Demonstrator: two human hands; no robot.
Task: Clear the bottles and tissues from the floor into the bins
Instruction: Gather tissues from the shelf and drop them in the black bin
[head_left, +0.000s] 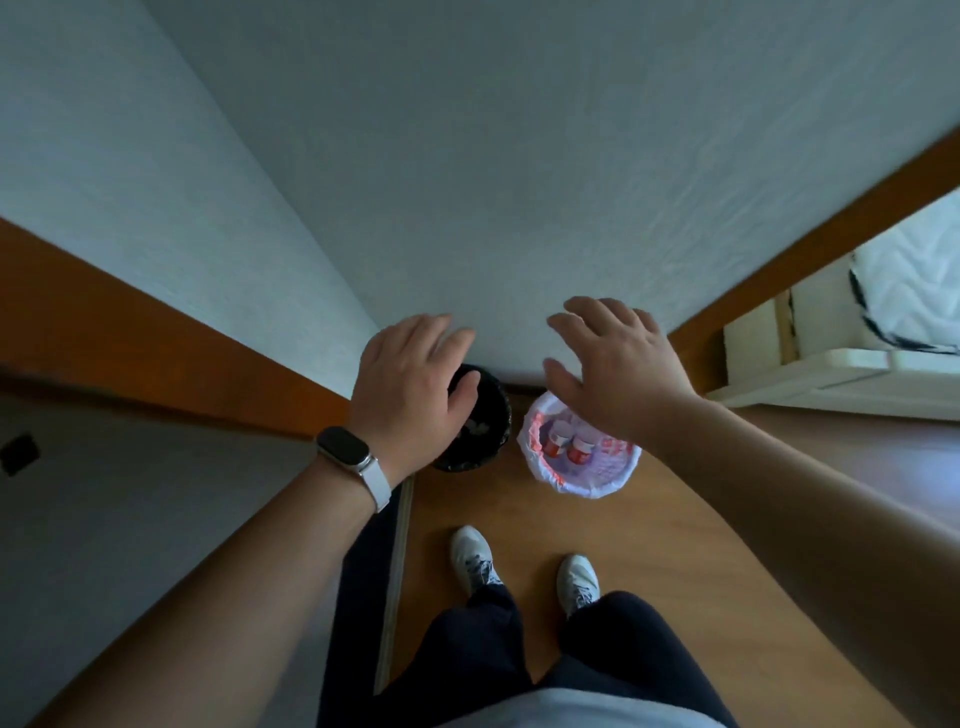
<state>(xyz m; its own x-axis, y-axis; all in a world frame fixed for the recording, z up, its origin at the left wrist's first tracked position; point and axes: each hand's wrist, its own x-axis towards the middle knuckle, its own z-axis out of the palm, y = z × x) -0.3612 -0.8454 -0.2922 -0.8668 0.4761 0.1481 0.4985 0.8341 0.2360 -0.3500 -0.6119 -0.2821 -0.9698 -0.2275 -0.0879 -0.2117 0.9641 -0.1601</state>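
A person stands facing a pale wall (519, 182) and looks down at two bins set side by side against its foot, on a wood floor (649, 545). The left hand (410, 384) hangs over the black bin (491, 415), palm down, its fingers loose and slightly bent, with nothing in them; it covers the left part of that bin's mouth. A dark watch (345, 449) on a white strap sits on the left wrist. Inside the black bin, just past the hand's edge, a small pale crumpled piece shows, which looks like tissue (477, 427). The right hand (613, 364) is spread over the far edge of the white bin (597, 486), fingers straight and apart, also holding nothing. That bin is lined with a white bag with red print, its edge folded over the rim. Two bottles (569, 447) with red labels and white caps lie in it, side by side. The two bins stand just beside each other, the black on the left and the white on the right. Below them the person's two white shoes (472, 556) point at the bins, with dark trousers (623, 634) above. A metal strip (395, 571) divides the wood floor from a grey floor at the left. At the far right, a quilted white mattress (909, 280) rests on a cream frame (831, 379).
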